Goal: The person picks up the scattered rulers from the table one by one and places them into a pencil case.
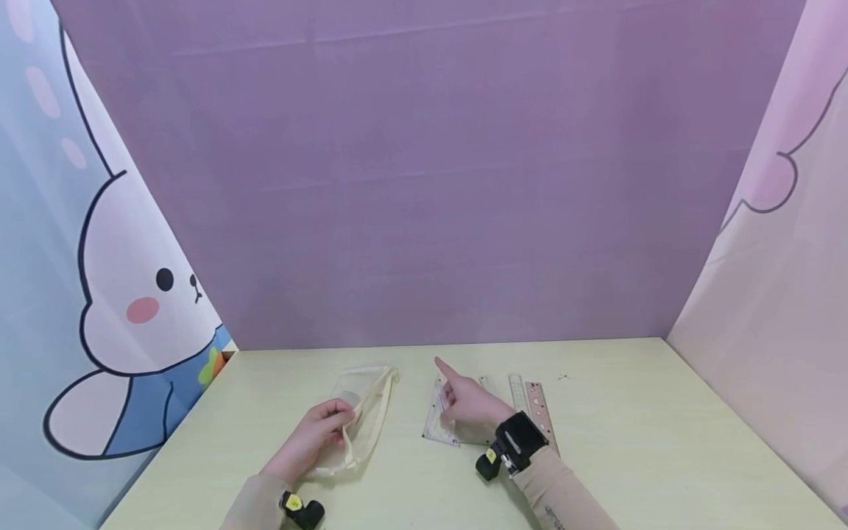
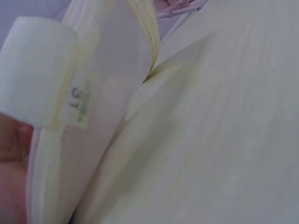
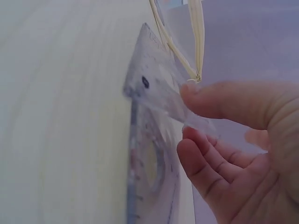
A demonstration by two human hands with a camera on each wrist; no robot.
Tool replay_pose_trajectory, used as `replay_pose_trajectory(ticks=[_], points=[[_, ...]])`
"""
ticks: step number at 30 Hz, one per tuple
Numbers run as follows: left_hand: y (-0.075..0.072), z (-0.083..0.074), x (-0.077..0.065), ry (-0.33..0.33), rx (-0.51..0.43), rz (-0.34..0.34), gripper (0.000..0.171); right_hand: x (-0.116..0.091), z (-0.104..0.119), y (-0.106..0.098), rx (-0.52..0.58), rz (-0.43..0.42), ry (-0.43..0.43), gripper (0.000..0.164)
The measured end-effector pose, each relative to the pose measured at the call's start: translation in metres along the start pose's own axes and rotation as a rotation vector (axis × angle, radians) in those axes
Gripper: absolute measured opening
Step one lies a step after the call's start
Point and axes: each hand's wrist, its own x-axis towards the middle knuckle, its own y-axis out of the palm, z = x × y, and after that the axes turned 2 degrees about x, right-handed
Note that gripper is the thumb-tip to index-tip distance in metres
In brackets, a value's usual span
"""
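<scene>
My left hand [image 1: 321, 433] grips the edge of a see-through pouch [image 1: 372, 423] with cream trim, held tilted over the table. In the left wrist view, a cream fabric tab and a small printed label [image 2: 78, 100] show on the pouch edge. My right hand [image 1: 473, 403] pinches a clear set square [image 3: 156, 79] between thumb and fingers, with the index finger pointing outward in the head view. Below it in the right wrist view is another clear drawing tool [image 3: 170, 186] with an oval cut-out and tick marks, partly hidden behind the held one.
Right of my right hand lie a clear ruler [image 1: 517, 390] and a pink ruler [image 1: 539, 407] with small pale shapes, partly covered by the wrist. The pale wooden table [image 1: 636, 456] ends at a purple backdrop [image 1: 437, 184], with printed cloth [image 1: 159, 309] at the sides.
</scene>
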Motion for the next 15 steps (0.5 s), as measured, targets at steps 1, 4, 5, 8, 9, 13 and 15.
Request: replay_pose_trajectory(ticks=[1, 4, 5, 8, 9, 13, 15], points=[[0.0, 0.0001, -0.0001, -0.001, -0.001, 0.0, 0.027, 0.0002, -0.0001, -0.0005, 0.003, -0.003, -0.002, 0.108], [0.0, 0.0007, -0.0001, -0.002, -0.004, 0.0, 0.028, 0.0003, -0.0005, -0.0016, 0.019, -0.017, -0.011, 0.104], [-0.0001, 0.0008, -0.0002, -0.001, -0.005, 0.0, 0.029, 0.0003, -0.0005, -0.0019, 0.027, -0.022, -0.012, 0.102], [-0.0001, 0.001, -0.0003, 0.003, -0.007, 0.001, 0.03, 0.0004, -0.0012, -0.0018, 0.024, -0.037, -0.03, 0.091], [-0.0001, 0.001, -0.0004, 0.005, -0.006, 0.002, 0.03, 0.0003, -0.0013, -0.0016, 0.019, -0.043, -0.034, 0.086], [-0.0003, 0.0012, -0.0002, 0.012, -0.001, 0.008, 0.031, 0.0014, -0.0034, -0.0004, 0.011, -0.069, -0.04, 0.065], [-0.0005, 0.0011, 0.0001, 0.015, -0.001, 0.012, 0.032, 0.002, -0.0047, 0.0001, 0.046, -0.075, -0.033, 0.055]])
